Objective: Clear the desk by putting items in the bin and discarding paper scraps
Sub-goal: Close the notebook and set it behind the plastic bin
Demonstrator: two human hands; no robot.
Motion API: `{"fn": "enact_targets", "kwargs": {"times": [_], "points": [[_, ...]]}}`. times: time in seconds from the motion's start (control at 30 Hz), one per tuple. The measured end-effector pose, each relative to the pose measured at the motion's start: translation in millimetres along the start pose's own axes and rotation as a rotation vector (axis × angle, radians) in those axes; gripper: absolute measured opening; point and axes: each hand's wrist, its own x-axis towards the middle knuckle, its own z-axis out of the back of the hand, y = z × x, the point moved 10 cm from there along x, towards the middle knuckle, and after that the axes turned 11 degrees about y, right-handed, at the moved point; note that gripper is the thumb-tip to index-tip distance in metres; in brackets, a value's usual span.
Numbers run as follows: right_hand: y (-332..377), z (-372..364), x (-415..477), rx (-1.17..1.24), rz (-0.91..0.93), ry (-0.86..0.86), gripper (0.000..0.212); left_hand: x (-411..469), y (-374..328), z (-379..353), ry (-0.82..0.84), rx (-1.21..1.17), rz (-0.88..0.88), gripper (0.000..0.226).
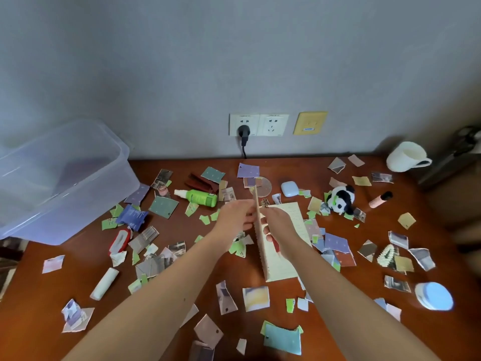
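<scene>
A cream lined notebook lies open on the brown desk, its cover raised on edge. My left hand pinches the cover's upper part from the left. My right hand grips it from the right, and something red shows under that palm. Paper scraps in green, purple, teal and photo print are scattered all over the desk. The clear plastic bin stands at the back left.
A green spray bottle, blue packet, white roll, panda plush, light blue case, pink tube and round blue lid lie among the scraps. A white mug stands at the back right. Wall sockets are behind.
</scene>
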Motion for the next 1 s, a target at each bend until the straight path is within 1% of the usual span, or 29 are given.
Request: {"fn": "enact_targets", "kwargs": {"times": [0.07,0.13,0.17,0.2,0.27,0.33,0.43,0.47,0.53,0.6,0.63,0.73,0.8,0.9,1.0], "points": [[-1.8,15.6,-8.6,0.028,0.004,-0.044,0.03,-1.1,3.7,-20.5,0.074,-0.007,0.035,0.02],[0.3,32.9,-20.2,0.011,0.049,-0.107,0.036,0.2,12.2,-26.6,0.051,0.012,0.044,0.02],[2.2,42.3,-25.7,-0.005,0.086,-0.144,0.037,-0.2,15.9,-28.4,0.03,0.037,0.044,0.024],[4.3,51.0,-31.3,-0.029,0.117,-0.177,0.037,0.9,19.8,-32.7,0.026,0.062,0.047,0.029],[5.3,65.6,-37.1,-0.077,0.144,-0.213,0.028,2.1,28.5,-41.0,0.025,0.105,0.082,0.035],[2.3,77.8,-34.8,-0.14,0.154,-0.227,0.02,7.4,36.2,-44.8,-0.009,0.16,0.09,0.036],[-2.4,93.0,-22.8,-0.253,0.147,-0.236,0.026,14.6,45.2,-48.6,-0.06,0.239,0.061,0.032],[-4.0,95.3,-20.4,-0.286,0.14,-0.239,0.023,15.2,48.4,-49.1,-0.072,0.253,0.061,0.031],[-6.8,98.6,-15.4,-0.352,0.133,-0.22,0.011,17.1,53.1,-51.7,-0.109,0.308,0.071,0.037],[-12.0,105.6,-8.1,-0.427,0.12,-0.193,0.018,19.7,60.9,-52.2,-0.183,0.352,0.118,0.051],[-15.4,109.3,-5.5,-0.453,0.113,-0.182,0.021,19.2,64.4,-52.5,-0.218,0.369,0.138,0.055],[-24.3,117.1,0.0,-0.521,0.091,-0.134,0.029,22.3,79.6,-53.3,-0.291,0.343,0.193,0.054],[-34.8,119.7,7.1,-0.578,0.053,-0.071,0.035,23.9,89.3,-53.9,-0.325,0.348,0.239,0.055],[-55.9,121.4,19.2,-0.672,-0.024,0.036,0.042,27.7,98.0,-51.2,-0.402,0.341,0.254,0.054],[-65.0,121.4,23.7,-0.699,-0.032,0.107,0.041,37.4,108.7,-47.7,-0.456,0.3,0.266,0.069]]}}
